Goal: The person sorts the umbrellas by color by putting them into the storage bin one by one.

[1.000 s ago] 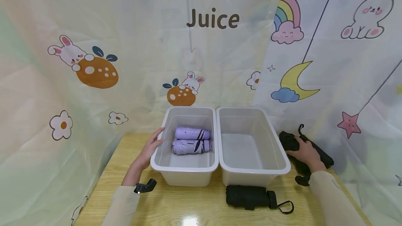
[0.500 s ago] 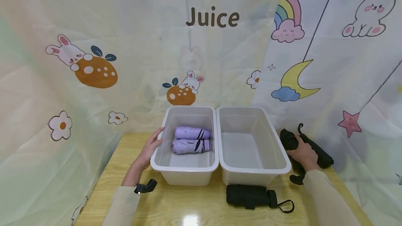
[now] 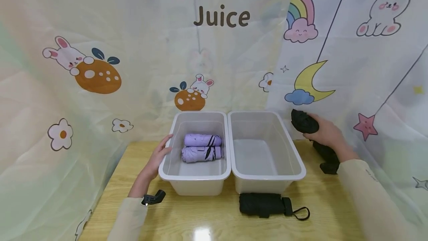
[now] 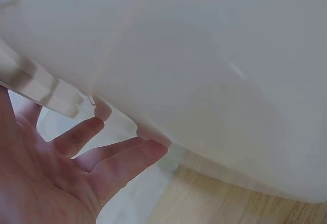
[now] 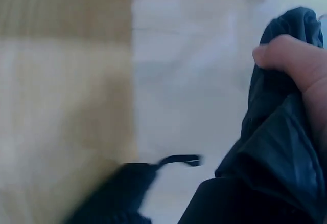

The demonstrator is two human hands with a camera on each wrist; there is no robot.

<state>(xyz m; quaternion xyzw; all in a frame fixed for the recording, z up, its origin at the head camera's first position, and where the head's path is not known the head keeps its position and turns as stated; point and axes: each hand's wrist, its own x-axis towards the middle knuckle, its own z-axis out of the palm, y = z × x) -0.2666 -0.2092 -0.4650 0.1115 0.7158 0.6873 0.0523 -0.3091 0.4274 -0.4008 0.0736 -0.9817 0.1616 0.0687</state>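
My right hand (image 3: 326, 133) grips a folded black umbrella (image 3: 303, 122), raised beside the right bin. In the right wrist view, the thumb (image 5: 286, 55) presses on its loose fabric. Another black umbrella (image 5: 117, 193) with a loop strap shows at the lower left there; the right hand and arm mostly hide it in the head view. My left hand (image 3: 157, 159) touches the outer side of the left bin (image 3: 194, 177), fingers extended just under its rim. Inside that bin, two folded purple umbrellas (image 3: 202, 140) lie side by side.
The right bin (image 3: 267, 177) stands against the left one, with no object inside. Before it lies a folded black umbrella (image 3: 262, 204) with a wrist loop. A patterned curtain (image 3: 143, 66) hangs behind the wooden table (image 3: 167, 218). A black device sits on the left wrist.
My right hand has lifted the black umbrella up from the table's right side. The left hand has stayed at the left bin. The head view has shifted slightly.
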